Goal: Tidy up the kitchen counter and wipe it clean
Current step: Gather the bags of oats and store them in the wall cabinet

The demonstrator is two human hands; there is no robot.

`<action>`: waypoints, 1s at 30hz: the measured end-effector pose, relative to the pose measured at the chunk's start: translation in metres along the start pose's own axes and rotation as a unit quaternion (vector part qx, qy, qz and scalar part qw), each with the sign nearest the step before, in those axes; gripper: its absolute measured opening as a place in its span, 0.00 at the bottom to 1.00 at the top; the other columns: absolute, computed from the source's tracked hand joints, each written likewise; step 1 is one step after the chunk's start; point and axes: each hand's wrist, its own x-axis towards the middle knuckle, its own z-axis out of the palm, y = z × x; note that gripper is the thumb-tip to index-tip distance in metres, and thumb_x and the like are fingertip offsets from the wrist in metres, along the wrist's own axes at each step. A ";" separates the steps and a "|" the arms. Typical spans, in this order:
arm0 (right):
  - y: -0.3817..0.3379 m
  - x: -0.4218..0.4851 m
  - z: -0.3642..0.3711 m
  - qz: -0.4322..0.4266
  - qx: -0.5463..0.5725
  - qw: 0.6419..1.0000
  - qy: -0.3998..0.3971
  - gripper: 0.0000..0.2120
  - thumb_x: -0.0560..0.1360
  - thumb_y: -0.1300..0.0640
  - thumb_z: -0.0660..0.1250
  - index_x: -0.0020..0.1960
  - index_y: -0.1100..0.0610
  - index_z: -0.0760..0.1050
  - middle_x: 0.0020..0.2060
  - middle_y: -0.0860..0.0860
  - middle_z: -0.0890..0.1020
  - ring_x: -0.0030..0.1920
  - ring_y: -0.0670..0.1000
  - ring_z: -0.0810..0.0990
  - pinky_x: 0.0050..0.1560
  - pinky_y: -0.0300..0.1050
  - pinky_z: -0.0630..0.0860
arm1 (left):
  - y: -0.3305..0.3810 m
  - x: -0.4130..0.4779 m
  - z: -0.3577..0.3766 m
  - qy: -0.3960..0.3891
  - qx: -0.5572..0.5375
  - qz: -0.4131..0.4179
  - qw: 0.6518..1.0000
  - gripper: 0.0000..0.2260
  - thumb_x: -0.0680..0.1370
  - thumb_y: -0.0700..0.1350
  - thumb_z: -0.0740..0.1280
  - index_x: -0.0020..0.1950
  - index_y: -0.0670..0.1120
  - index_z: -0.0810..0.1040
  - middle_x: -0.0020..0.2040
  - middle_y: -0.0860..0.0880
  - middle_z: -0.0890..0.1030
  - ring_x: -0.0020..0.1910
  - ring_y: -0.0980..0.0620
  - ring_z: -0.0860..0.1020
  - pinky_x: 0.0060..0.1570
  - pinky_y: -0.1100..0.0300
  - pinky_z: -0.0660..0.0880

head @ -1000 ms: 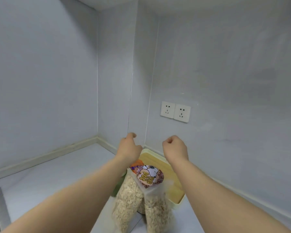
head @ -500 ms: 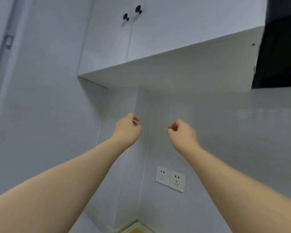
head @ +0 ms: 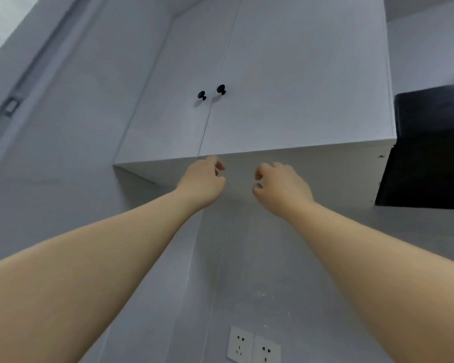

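Observation:
A white wall cabinet (head: 286,82) with two closed doors hangs overhead. Each door carries a small black knob, the left knob (head: 201,95) and the right knob (head: 221,89) side by side at the seam. My left hand (head: 203,184) is raised just under the cabinet's bottom edge, fingers loosely curled, holding nothing. My right hand (head: 279,188) is at the same height a little to the right, fingers also loosely curled and empty. Both hands are well below the knobs. The counter and its items are out of view.
A black range hood (head: 430,145) sits against the cabinet's right side. A double wall socket (head: 253,345) is on the tiled wall low down. A grey wall with a vertical rail (head: 11,106) runs along the left.
The view tilted up from the counter and its oat bags to the wall cabinet. Both hands rose from above the bags to just under the cabinet's bottom edge.

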 end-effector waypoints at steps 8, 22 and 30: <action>-0.035 0.038 0.001 -0.045 -0.135 0.990 0.020 0.17 0.78 0.54 0.55 0.66 0.55 0.68 0.64 0.53 0.72 0.66 0.56 0.66 0.63 0.50 0.62 | -0.026 0.044 -0.015 -0.008 -0.030 -0.055 0.998 0.13 0.78 0.36 0.56 0.61 0.42 0.72 0.60 0.43 0.73 0.53 0.45 0.71 0.49 0.57 0.69; -0.048 0.073 0.055 0.011 -0.227 0.974 -0.015 0.34 0.79 0.55 0.55 0.77 0.58 0.38 0.77 0.53 0.40 0.76 0.58 0.36 0.75 0.54 0.36 | -0.072 0.098 0.006 -0.066 -0.344 -0.193 0.917 0.15 0.80 0.36 0.57 0.66 0.44 0.69 0.63 0.44 0.71 0.53 0.47 0.73 0.50 0.53 0.72; -0.044 0.077 0.059 -0.003 -0.254 0.967 -0.012 0.36 0.79 0.53 0.55 0.77 0.60 0.36 0.77 0.55 0.39 0.76 0.59 0.35 0.75 0.52 0.36 | -0.051 0.117 0.004 -0.065 -0.615 -0.210 0.758 0.20 0.80 0.34 0.54 0.72 0.35 0.60 0.75 0.39 0.60 0.74 0.46 0.62 0.68 0.41 0.61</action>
